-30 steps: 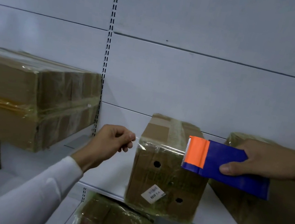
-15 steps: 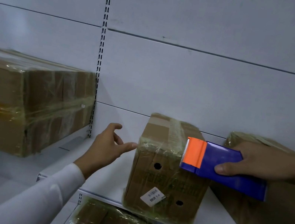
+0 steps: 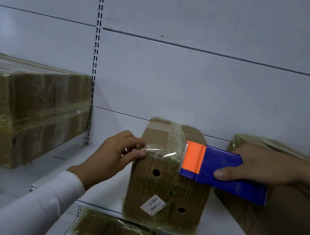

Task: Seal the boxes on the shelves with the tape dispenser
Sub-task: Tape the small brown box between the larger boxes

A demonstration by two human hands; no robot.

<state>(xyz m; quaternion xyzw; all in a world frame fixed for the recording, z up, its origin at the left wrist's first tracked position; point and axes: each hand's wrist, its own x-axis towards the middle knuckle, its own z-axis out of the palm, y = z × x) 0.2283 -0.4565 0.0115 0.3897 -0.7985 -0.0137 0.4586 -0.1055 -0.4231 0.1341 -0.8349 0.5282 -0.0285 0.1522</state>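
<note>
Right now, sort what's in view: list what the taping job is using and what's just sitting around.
In use: blue and orange tape dispenser, small brown cardboard box, right hand, left hand.

Sitting around: large wrapped cardboard box, white barcode sticker, white metal shelf.

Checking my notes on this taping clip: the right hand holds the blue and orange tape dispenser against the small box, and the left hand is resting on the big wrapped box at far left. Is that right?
Not quite. In the head view the left hand is at the top left corner of the small box, fingertips on the clear tape, not on the big wrapped box. The right hand does hold the tape dispenser against the small box.
</note>
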